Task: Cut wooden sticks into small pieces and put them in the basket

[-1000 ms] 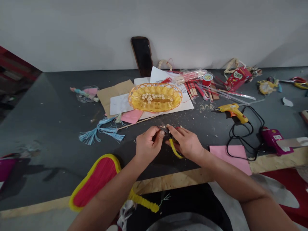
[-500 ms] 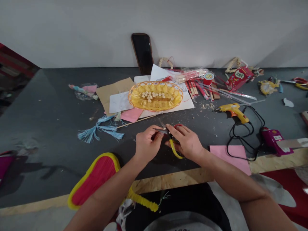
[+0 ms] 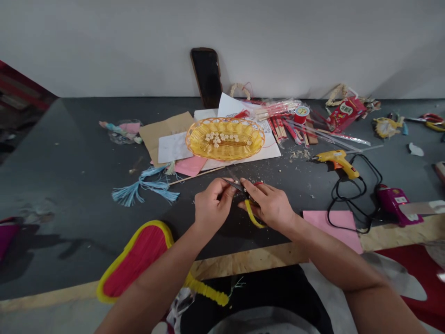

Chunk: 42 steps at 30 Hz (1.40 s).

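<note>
My right hand (image 3: 274, 202) is closed round the handles of a pair of scissors (image 3: 251, 214) with one yellow and one red loop. Its blades are parted and point left, towards my left hand (image 3: 214, 202). There the thumb and forefinger pinch together right at the blades, on something too small to make out; a tiny pale bit shows by the blades. Just beyond my hands stands a yellow woven basket (image 3: 200, 147) with several small cream flower-shaped pieces (image 3: 222, 138) in it.
A yellow glue gun (image 3: 339, 162) with a looping black cord lies at the right, near a purple box (image 3: 396, 202). Left are a blue tassel (image 3: 146, 188) and a red fan-like piece with yellow edging (image 3: 139, 260). A phone (image 3: 206, 76) leans on the wall.
My left hand has shifted very slightly left, away from the scissors. The blades have moved a little against each other. Everything else on the table stays in place.
</note>
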Available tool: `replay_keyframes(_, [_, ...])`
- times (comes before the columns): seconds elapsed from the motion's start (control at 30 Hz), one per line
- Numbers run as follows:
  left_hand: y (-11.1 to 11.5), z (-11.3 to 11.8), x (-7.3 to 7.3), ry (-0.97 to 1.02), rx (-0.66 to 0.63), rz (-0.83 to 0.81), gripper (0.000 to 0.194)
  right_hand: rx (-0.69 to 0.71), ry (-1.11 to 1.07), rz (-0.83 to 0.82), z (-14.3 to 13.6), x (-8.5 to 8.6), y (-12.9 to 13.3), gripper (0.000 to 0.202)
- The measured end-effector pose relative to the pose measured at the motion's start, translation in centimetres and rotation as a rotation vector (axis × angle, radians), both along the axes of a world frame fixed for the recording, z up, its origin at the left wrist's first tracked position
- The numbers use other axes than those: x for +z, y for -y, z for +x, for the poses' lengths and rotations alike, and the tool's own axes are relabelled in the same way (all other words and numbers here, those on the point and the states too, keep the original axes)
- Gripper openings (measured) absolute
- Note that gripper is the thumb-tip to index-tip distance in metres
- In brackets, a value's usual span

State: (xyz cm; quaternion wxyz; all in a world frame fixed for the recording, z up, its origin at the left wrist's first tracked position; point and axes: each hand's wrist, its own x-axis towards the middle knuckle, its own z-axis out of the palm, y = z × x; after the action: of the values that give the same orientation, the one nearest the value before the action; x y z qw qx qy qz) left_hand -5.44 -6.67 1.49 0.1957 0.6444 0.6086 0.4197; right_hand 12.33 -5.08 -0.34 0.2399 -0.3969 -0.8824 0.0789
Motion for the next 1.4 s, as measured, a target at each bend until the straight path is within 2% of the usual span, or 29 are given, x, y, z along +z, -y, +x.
replay_keyframes(0.4, [0.0, -0.1, -0.4, 0.151, -0.077, -0.103, 0.008, 0.042, -0.059, -0.032, 0.1, 0.0, -0.4, 0.056])
replay_keyframes(0.6, [0.2, 0.1, -0.3, 0.092, -0.064, -0.068, 0.009, 0.038, -0.033, -0.026, -0.1, -0.2, 0.0, 0.056])
replay_keyframes(0.83, [0.2, 0.2, -0.7, 0.164, -0.078, -0.095, 0.011, -0.015, 0.066, 0.019, 0.0, 0.0, 0.7, 0.057])
replay_keyframes(1.1, [0.0, -0.1, -0.3, 0.073, -0.077, -0.049, 0.009, 0.024, -0.006, -0.021, 0.1, 0.2, -0.1, 0.055])
replay_keyframes(1.27, [-0.1, -0.3, -0.5, 0.102, -0.120, -0.086, 0.007, 0.046, -0.041, -0.044, 0.2, 0.3, -0.3, 0.060])
replay_keyframes(1.4, [0.0, -0.2, -0.6, 0.172, -0.139, -0.133, 0.007, 0.048, -0.055, -0.057, 0.1, 0.1, -0.2, 0.057])
